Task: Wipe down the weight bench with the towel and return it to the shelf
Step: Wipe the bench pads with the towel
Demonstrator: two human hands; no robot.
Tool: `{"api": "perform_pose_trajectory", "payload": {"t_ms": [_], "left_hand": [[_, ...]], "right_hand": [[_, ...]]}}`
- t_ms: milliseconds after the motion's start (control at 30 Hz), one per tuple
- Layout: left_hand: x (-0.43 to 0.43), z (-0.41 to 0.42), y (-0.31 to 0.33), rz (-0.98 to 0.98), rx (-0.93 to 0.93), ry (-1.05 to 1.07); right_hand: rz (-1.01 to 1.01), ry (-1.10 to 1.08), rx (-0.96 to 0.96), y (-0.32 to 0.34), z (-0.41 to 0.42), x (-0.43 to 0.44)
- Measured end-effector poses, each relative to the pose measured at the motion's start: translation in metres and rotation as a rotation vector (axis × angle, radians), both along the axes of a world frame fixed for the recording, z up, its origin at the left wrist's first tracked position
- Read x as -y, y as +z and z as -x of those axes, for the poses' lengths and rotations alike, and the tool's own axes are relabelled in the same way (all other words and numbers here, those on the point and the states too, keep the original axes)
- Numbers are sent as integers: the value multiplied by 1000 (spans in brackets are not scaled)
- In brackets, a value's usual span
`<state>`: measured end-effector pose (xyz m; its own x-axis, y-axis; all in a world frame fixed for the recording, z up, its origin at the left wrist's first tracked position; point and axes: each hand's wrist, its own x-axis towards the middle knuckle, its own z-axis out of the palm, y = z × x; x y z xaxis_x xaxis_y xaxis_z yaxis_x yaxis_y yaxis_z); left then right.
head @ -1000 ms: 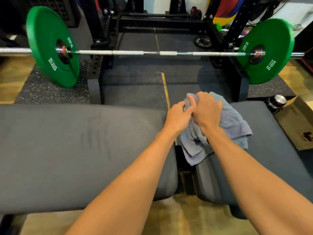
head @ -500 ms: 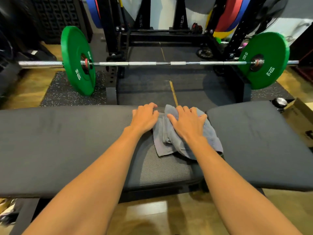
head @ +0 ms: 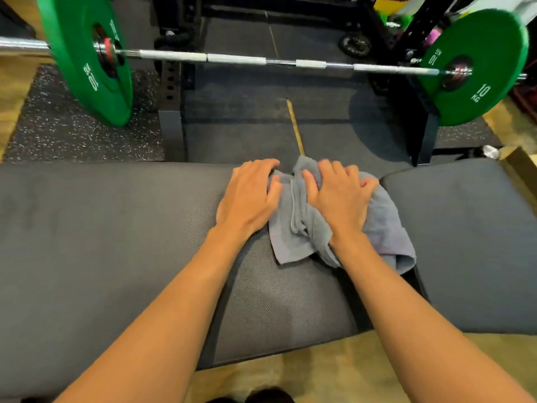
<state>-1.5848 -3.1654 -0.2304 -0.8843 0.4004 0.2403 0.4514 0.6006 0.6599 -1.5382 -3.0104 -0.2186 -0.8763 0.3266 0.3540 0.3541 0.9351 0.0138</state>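
A crumpled grey towel (head: 293,234) lies on the dark grey weight bench (head: 101,228), at the right end of its long pad beside the gap to the seat pad (head: 465,228). My right hand (head: 340,199) presses flat on top of the towel, fingers bunching the cloth at its far edge. My left hand (head: 250,196) rests palm down on the pad with its thumb side on the towel's left edge. No shelf is in view.
A barbell (head: 232,58) with a green 10 kg plate at each end, left (head: 87,59) and right (head: 476,65), hangs across behind the bench. Black rack uprights (head: 171,112) stand on rubber mats. A cardboard box edge (head: 520,167) lies at the right.
Both hands moved the towel left from the seat pad onto the long pad's end and went from gripping it to pressing it flat. The view dropped closer to the bench.
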Motion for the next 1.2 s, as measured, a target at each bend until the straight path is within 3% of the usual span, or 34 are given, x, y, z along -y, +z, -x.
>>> {"api": "perform_pose_trajectory", "payload": {"t_ms": [200,400,600,800,900,1000,1200], "left_hand": [[1,-4,3,51,19,40],[-1,-12,16,164,62,35],[16,-9,28,203,51,11],[23,0,9,-110,63,74],[23,10,-3,-125,73,72],[22,11,-1,-108,97,84],[35,-2,19,-172,192,183]], "right_hand": [[89,147,115,10,53,-5],[275,277,58,18,-57,-1],[224,258,27,14,-159,19],[51,176,-30,0,-60,27],[90,188,-6,-3,21,31],[157,242,154,4,75,36],[177,280,59,7,24,46]]}}
